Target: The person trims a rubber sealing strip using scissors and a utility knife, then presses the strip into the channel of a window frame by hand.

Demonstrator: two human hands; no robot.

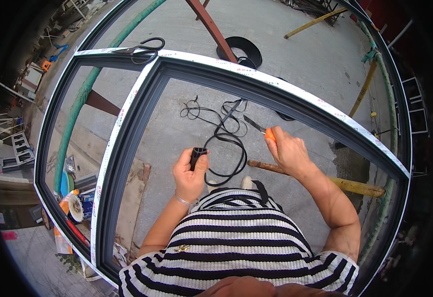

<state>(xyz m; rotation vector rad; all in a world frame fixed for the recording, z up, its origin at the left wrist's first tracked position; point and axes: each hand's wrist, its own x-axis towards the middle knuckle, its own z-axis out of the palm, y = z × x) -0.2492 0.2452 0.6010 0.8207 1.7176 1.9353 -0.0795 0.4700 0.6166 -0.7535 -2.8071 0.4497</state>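
Observation:
My left hand [188, 179] is closed around the end of a black rubber sealing strip [198, 154], its cut-looking profile facing up. To the right, my right hand [291, 152] grips a knife [270, 133] by its orange handle. The knife's dark blade points up and left, apart from the strip. Both hands are over the opening of a large dark grey window frame [162, 74] edged with white printed protective film. Thin black strip [242, 153] lies in loose loops below, between the hands. Black-handled scissors [149, 53] rest on the frame's crossbar.
A black coil [248, 45] lies on the concrete floor beyond the crossbar. Green pipes [70, 138], a red-brown bar [209, 24] and a yellow pole [357, 187] stand or run under the frame. Tubs and bags [75, 210] sit at lower left.

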